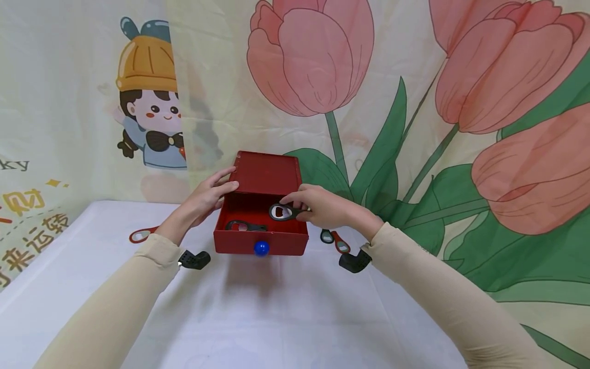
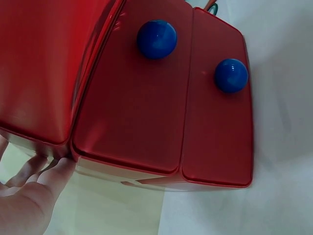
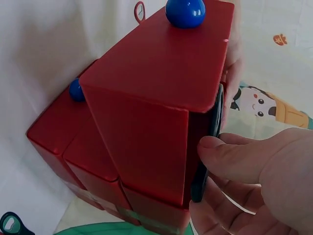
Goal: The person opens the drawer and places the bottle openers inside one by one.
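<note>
A red drawer box (image 1: pixel 266 174) stands on the white table, its top drawer (image 1: pixel 260 243) pulled out toward me. My right hand (image 1: pixel 322 206) pinches a black bottle opener (image 1: pixel 283 211) over the open drawer; in the right wrist view my thumb (image 3: pixel 239 157) presses the opener (image 3: pixel 213 128) at the drawer's edge. Inside the drawer lies another black opener (image 1: pixel 245 225). My left hand (image 1: pixel 208 197) rests with straight fingers against the box's left side, and its fingertips (image 2: pixel 46 171) touch the box's (image 2: pixel 132 98) lower edge.
A red-handled opener (image 1: pixel 142 234) lies on the table left of the box. Another opener (image 1: pixel 334 240) lies to its right, also seen as a dark-handled opener (image 3: pixel 11 223). Blue knobs (image 2: pixel 156 38) mark the drawer fronts. A printed tulip curtain hangs close behind.
</note>
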